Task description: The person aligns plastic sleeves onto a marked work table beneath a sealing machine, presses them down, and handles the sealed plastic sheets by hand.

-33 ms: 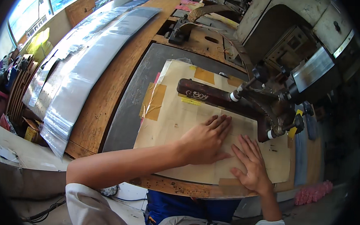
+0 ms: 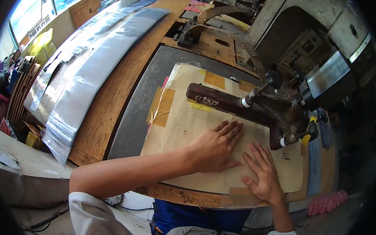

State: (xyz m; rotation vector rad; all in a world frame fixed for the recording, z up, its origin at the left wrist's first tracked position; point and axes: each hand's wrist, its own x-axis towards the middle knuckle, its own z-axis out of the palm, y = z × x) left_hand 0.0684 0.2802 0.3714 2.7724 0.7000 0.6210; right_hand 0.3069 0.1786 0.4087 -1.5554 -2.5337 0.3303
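My left hand (image 2: 215, 148) lies flat on a pale cream sheet (image 2: 175, 148), its fingers stretched toward a dark metal bar. Close beside it, my right hand (image 2: 262, 176) rests on the same sheet with its fingers spread. Neither hand grips anything. Brown tape (image 2: 161, 107) covers the sheet's left edge, and another brown patch (image 2: 215, 80) is at its far edge. Over the sheet lies the dark reddish-brown metal bar (image 2: 231, 103), part of a machine head with black knobs (image 2: 273, 78). A small yellow strip (image 2: 200, 106) shows along the bar's near side.
A dark grey plate (image 2: 130, 114) lies under the sheet, set in a wooden table (image 2: 98, 130). Clear plastic sheets (image 2: 85, 88) are stacked at the left. The machine body (image 2: 329, 27) stands at the right, with a pink bundle (image 2: 327, 202) below. A black clamp block (image 2: 188, 34) sits farther back.
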